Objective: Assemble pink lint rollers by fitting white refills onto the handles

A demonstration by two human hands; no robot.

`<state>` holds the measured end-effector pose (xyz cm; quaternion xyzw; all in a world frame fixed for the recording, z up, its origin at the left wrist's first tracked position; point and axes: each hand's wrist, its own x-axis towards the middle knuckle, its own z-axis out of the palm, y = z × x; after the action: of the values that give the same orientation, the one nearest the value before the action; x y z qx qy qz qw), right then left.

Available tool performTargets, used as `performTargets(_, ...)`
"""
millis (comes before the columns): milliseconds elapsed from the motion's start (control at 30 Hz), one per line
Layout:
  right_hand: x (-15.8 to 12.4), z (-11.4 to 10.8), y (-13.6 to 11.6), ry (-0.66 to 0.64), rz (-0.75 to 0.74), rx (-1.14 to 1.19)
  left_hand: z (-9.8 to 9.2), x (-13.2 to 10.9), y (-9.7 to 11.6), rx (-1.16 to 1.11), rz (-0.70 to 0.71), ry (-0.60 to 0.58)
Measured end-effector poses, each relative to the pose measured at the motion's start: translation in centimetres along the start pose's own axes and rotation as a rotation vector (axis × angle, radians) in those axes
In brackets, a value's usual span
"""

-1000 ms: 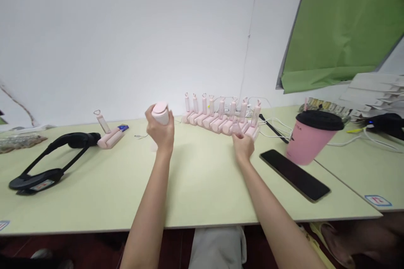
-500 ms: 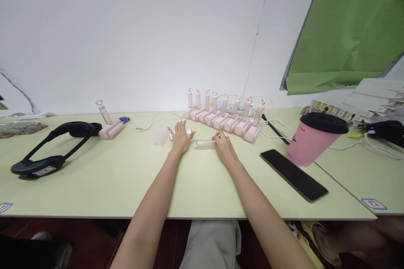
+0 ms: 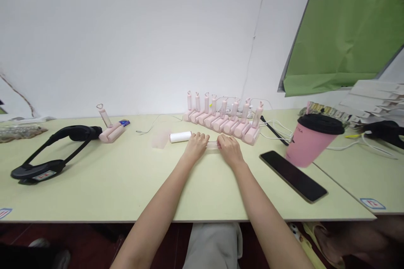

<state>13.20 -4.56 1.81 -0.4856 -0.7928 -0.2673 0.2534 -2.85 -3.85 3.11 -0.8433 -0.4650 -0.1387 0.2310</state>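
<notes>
Between my two hands lies a clear tube (image 3: 212,145) with a pale pink tint, held level just above or on the table. The fingers of my left hand (image 3: 197,144) are closed round its left end. My right hand (image 3: 229,148) grips the right end, its fingers curled over it. Just left of my left hand a white roll (image 3: 180,136) with a thin red rim rests on the table. Beside that roll is a thin translucent pinkish sheet (image 3: 160,140). The ends of the tube are hidden under my fingers.
Behind my hands runs a row of several pink devices with upright tubes (image 3: 223,123). Another pink device (image 3: 111,131) stands left, near a black headset (image 3: 57,151). On the right are a phone (image 3: 293,175), a pink lidded cup (image 3: 311,143) and white cables (image 3: 277,128).
My left hand has left the white roll and moved right onto the tube's left end. The roll now lies uncovered. My right hand stays on the tube, shifted slightly right.
</notes>
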Motion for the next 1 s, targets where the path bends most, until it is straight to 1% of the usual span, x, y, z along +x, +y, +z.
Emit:
performTargets(67,-0.1,0.0,-0.2,-0.027,-0.009,-0.039,-0.4,0.0,0.8,-0.042,-0.027,-0.027)
performTargets(133,-0.1,0.0,-0.3,-0.068,0.004,-0.036,-0.6,0.0,1.4,-0.083,-0.044,-0.098)
performTargets(233,-0.2,-0.1,-0.6,-0.201,0.097,0.002,-0.2,0.0,1.5,-0.105,-0.044,-0.166)
performTargets(300,-0.2,-0.2,-0.8,-0.311,0.145,0.025,0.3,-0.2,1.2,-0.125,-0.033,-0.166)
performTargets(367,-0.1,-0.2,-1.1,-0.358,0.172,0.055,0.8,-0.5,0.9,-0.163,-0.043,-0.141)
performTargets(433,0.1,-0.1,-1.3,-0.326,0.191,0.105,1.1,-0.6,0.6,-0.217,-0.068,-0.107)
performTargets(500,0.3,0.2,-1.4,-0.265,0.239,0.175,1.1,-0.5,0.4,-0.292,-0.141,-0.046)
performTargets(567,0.6,0.6,-1.2,-0.175,0.358,0.249,0.7,-0.1,0.0,-0.375,-0.292,0.08)
performTargets(633,0.9,0.8,-0.8,-0.07,0.52,0.297,0.3,0.1,-0.5,-0.421,-0.462,0.224)
performTargets(667,1.0,0.8,-0.6,-0.039,0.598,0.304,0.2,0.2,-0.9,-0.419,-0.516,0.26)
performTargets(700,1.0,0.7,-0.4,-0.03,0.662,0.305,0.1,0.2,-1.2,-0.405,-0.537,0.258)
performTargets(767,0.9,0.5,0.0,-0.069,0.764,0.29,0.3,-0.1,-1.6,-0.366,-0.519,0.173)
performTargets(833,0.6,0.4,0.4,-0.117,0.798,0.267,0.8,-0.5,-1.7,-0.353,-0.443,0.06)
performTargets(900,0.1,0.6,0.8,-0.112,0.764,0.21,1.5,-0.8,-1.5,-0.375,-0.336,0.003)
performTargets(1000,-0.6,1.1,1.2,-0.047,0.676,0.077,2.4,-1.0,-1.0,-0.417,-0.145,-0.006)
